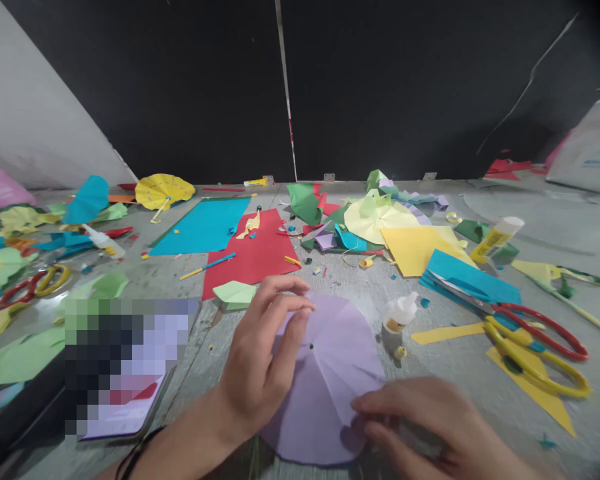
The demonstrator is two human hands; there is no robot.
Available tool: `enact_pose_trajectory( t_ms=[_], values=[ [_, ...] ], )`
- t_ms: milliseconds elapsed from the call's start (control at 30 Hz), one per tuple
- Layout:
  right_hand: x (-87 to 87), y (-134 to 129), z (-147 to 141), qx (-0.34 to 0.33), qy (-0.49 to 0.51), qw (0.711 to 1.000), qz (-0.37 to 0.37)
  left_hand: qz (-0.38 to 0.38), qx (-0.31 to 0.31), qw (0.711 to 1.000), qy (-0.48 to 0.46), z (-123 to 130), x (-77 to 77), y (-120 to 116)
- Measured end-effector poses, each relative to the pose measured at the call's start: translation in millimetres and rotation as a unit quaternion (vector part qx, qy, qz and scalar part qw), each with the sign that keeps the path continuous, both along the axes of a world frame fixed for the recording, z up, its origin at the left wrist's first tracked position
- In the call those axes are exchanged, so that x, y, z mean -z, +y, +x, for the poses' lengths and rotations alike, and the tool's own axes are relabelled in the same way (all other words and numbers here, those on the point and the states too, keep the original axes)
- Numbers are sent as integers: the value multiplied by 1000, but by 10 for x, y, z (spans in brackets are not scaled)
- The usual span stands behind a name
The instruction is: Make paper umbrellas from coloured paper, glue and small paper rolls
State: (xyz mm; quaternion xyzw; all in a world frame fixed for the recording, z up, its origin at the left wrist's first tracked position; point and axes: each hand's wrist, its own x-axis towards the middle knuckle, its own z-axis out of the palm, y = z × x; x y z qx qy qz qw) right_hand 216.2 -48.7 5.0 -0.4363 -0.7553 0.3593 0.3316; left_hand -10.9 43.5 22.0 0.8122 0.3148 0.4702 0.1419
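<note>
We find the round lilac paper disc (320, 407) at lower centre, left hand (263, 347) curled over it, right hand (425, 413) bent at its right edge; we cannot tell whether either grips. We judge it light, crease-prone, best held by opposite rims.

Disc (347, 347): paper; matt, radially creased. Red sheet (275, 253): paper; matt, smooth. Yellow fan (164, 190): paper; matt, pleated. Scissors (481, 305) at right: blades (460, 291) metal, smooth, with a soft sheen; handles (579, 349) smooth, glossy plastic. Bottle (399, 315) beside disc: translucent white plastic, smooth. Glue stick (497, 240) at right: smooth plastic. Table (200, 363): matt, streaked, looks scuffed; material cannot be determined. Wall panel (180, 80): black, smooth, matt.
</note>
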Motion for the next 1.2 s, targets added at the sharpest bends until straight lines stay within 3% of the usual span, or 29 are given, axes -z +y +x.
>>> enact_pose_trajectory(
  t_ms=[100, 200, 367, 467, 567, 733, 800, 867, 1033, 1100, 1200],
  values=[
    [-147, 114, 26, -88, -186, 967, 147, -47, 2, 999, 14, -1, 37, 91],
    [-171, 157, 34, -105, -283, 938, 170, -78, 23, 997, -1, 0, 71, 106],
    [-118, 163, 18, -129, -299, 936, 132, -21, 34, 999, -8, -41, 50, 106],
    [-105, 171, -16, -117, -315, 930, 147, 34, 16, 999, -28, -67, 19, 149],
    [-81, 197, -69, -118, -338, 912, 201, 75, -9, 996, -43, -61, -1, 184],
    [-13, 314, -150, -124, -385, 853, 329, 121, -20, 990, -63, -38, -16, 159],
    [-20, 398, -162, -85, -333, 860, 377, 149, -27, 987, -61, -55, -39, 113],
    [-79, 502, -168, -38, -250, 888, 385, 203, -24, 978, -41, -87, -78, 47],
    [-432, 749, -190, 125, -131, 935, 305, 337, 13, 941, 12, -144, -151, -106],
    [-583, 807, -177, 176, -85, 948, 253, 337, 14, 941, 14, -124, -129, -108],
    [-729, 825, -115, 190, -20, 966, 176, 286, -24, 958, -3, -62, -54, -38]
  ],
)
